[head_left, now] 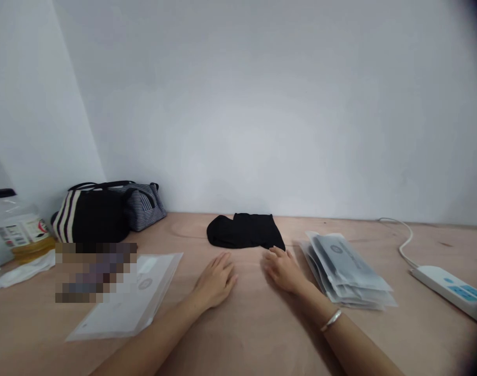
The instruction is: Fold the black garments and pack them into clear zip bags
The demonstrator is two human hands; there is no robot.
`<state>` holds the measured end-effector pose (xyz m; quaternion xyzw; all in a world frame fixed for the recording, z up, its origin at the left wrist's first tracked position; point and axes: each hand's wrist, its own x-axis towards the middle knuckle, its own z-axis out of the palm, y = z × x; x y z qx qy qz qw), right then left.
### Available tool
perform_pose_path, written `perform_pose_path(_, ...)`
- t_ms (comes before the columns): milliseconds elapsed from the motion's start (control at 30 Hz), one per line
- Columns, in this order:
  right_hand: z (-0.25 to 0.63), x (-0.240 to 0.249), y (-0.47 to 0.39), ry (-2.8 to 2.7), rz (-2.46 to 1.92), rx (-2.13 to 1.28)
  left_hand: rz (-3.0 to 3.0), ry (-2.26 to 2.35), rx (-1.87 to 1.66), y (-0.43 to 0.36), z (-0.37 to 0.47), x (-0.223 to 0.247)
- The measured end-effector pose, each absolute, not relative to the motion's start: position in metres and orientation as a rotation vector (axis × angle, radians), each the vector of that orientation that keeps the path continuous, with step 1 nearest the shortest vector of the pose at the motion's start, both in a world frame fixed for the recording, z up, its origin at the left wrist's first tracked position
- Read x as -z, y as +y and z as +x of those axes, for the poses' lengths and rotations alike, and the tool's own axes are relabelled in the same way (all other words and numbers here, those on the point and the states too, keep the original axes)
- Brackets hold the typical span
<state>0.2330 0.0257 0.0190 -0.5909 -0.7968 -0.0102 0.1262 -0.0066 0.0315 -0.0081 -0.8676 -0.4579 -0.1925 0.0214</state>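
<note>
A black folded cloth item (244, 231) lies flat on the pinkish wooden table (238, 334), close to the wall. My left hand (217, 279) rests palm down on the table, just in front of the cloth's left part, fingers apart and holding nothing. My right hand (282, 269) is by the cloth's right front corner, fingers spread and nothing held. To the right of it is a stack of frosted plastic bags (350, 269) with dark contents. Flat frosted bags (132, 303) with a round printed mark lie left of my left forearm.
Two bags, one black with white stripes (99, 216) and one finely striped (144, 206), stand at the back left near a bottle of yellow liquid (25, 235) and white tissue (25, 271). A power strip (450, 290) with its cable lies at the right.
</note>
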Motion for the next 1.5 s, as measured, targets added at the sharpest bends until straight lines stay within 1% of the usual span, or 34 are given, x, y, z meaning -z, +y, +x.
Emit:
perform_pose_path(200, 0.234, -0.003, 0.048, -2.283, -1.826, -0.060, -2.686, -1.463, 0.549, 0.068, -0.019, 0.000)
perform_pose_path(433, 0.231, -0.009, 0.057, -2.266, -1.925, -0.095, -2.686, -1.570, 0.560, 0.087, -0.018, -0.004)
perform_pose_path(600, 0.236, -0.027, 0.028, -2.288, -1.926, -0.080, -2.783, -1.504, 0.562, 0.056, -0.031, -0.022)
perform_pose_path(700, 0.246, -0.042, -0.006, -2.357, -1.913, -0.177, -2.915, -1.436, 0.516, 0.021, -0.050, -0.041)
perform_pose_path(767, 0.248, -0.051, -0.025, -2.409, -1.877, -0.318, -3.047, -1.417, 0.500, 0.000, -0.056, -0.052)
perform_pose_path(833, 0.244, -0.056, -0.035, -2.378, -1.844, -0.308, -3.055, -1.469, 0.535, -0.012, -0.053, -0.056)
perform_pose_path(933, 0.229, -0.047, -0.034, -2.334, -1.748, -0.177, -2.919, -1.525, 0.629, -0.017, -0.038, -0.044)
perform_pose_path(1100, 0.216, -0.013, -0.030, -2.485, -1.720, -0.224, -2.913, -1.553, 0.390, -0.015, -0.029, -0.007)
perform_pose_path(1200, 0.219, -0.002, -0.039, -2.498, -1.709, -0.203, -2.919, -1.526, 0.353, -0.022, -0.034, 0.003)
perform_pose_path(1367, 0.229, -0.003, -0.062, -2.529, -1.599, -0.258, -2.903, -1.492, 0.407, -0.049, -0.034, 0.007)
perform_pose_path(1500, 0.239, -0.020, -0.083, -2.459, -1.486, -0.381, -2.840, -1.475, 0.650, -0.069, -0.042, -0.010)
